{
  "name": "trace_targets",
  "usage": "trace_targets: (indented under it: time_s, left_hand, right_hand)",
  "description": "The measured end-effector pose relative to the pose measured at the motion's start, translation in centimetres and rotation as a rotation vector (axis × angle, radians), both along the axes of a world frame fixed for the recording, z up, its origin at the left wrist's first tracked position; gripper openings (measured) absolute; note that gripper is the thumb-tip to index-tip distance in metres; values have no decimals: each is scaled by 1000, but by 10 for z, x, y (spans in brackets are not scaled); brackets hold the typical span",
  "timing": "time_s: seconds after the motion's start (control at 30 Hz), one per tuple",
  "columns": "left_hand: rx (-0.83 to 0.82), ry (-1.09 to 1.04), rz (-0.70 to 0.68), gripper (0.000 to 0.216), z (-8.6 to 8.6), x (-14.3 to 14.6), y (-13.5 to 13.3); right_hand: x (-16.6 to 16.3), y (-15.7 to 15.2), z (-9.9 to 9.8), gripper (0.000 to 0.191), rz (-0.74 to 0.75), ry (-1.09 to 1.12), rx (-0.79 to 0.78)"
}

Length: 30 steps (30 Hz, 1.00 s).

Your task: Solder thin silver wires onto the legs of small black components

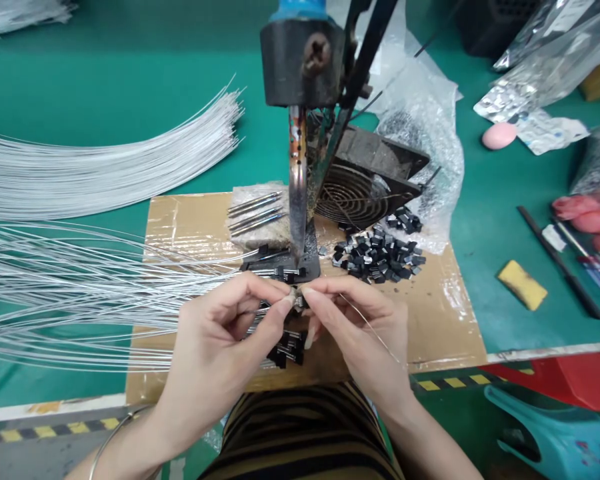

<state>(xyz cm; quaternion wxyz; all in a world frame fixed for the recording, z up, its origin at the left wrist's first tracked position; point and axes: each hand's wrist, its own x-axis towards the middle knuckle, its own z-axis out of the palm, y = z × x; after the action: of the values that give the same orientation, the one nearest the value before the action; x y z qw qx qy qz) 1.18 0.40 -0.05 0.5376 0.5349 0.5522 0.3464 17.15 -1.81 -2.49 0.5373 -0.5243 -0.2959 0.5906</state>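
Over a flat brown cardboard sheet (pixel 445 327), the left hand (pixel 225 340) and right hand (pixel 367 340) angle inward, each pinching thumb against forefinger at a tiny black-and-silver piece (pixel 299 302), half hidden between them. Just beyond, an upright metal soldering rod (pixel 298 180) stands before a dark round-grilled fan (pixel 347 193), partly blocking it; farther right lies a crumpled white packet (pixel 550 130), its print unreadable.
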Motion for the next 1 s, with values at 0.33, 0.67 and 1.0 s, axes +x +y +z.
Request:
trace_targets:
  time_s: [0.33,0.67,1.0]
  left_hand:
    - [-7,18,53,11,6,6,-2]
    - [-6,13,30,10,2,4,1]
    - [1,55,39,10,0,4,7]
  right_hand:
    - [1,0,0,3,-5,-34,19]
    - [2,-1,-3,5,2,-100,51]
    - [9,-15,-9,39,49,-425,244]
